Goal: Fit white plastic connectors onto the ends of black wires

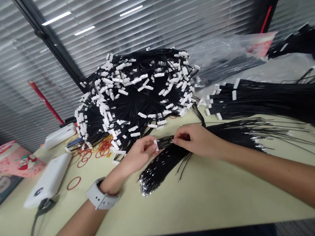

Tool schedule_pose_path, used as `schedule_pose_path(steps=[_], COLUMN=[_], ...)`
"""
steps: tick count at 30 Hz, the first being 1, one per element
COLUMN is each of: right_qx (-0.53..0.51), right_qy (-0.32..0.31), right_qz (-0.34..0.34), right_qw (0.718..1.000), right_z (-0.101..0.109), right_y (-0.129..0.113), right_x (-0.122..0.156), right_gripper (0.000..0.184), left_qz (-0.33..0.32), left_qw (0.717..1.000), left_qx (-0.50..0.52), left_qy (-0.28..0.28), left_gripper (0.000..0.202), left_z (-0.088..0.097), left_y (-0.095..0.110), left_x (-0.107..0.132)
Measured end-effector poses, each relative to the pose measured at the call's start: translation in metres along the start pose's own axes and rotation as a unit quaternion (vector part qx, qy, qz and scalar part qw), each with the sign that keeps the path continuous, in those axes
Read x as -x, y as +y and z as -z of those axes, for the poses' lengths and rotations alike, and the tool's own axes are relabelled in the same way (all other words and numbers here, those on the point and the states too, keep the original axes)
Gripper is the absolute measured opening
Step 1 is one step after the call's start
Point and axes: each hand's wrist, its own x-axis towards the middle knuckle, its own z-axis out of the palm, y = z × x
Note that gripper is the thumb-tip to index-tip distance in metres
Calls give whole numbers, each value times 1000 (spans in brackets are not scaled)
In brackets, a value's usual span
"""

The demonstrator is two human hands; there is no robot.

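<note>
At the middle of the surface point(214, 199), the left hand point(140, 151) is pinched on a small white connector point(156, 145). The right hand point(197, 140), just beside it at three o'clock, is pinched on the black wires point(165, 142) running into that connector. Under both hands lies a loose bundle point(158, 168) with bare silvery tips fanning toward seven o'clock.

The wires look thin, light and limp, apt to kink or slide. They are probably best held close behind the tip, and the stiff plastic connector by its flat sides.

A tall heap point(140, 97) of wires with connectors fitted rises at twelve o'clock, and red rubber bands point(92, 151) lie scattered at nine. No writing can be read: the round mark on the white power bank point(49, 178) is too small, and the pink cup point(12, 160) shows only a cartoon figure.
</note>
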Motion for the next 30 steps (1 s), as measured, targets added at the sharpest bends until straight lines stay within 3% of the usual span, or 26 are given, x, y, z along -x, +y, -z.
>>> schedule_pose_path(steps=[12,17,21,24,30], right_qx=[-8,-13,-35,-33,-34], right_qy=[-20,6,35,32,45], right_qz=[42,47,47,44,39], right_qw=[999,999,998,998,998], right_z=[0,-2,-4,-5,-5], right_y=[3,0,-9,-14,-12], right_x=[1,4,8,11,11], right_gripper=[14,14,13,12,13], left_qz=[5,31,49,67,-4], left_qw=[1000,998,998,998,995], left_qx=[3,58,28,2,-22], left_qy=[-17,-11,-14,17,99], left_gripper=[10,19,6,4,21], left_z=[2,3,4,5,1], left_y=[0,4,13,17,18], left_x=[0,3,6,8,9])
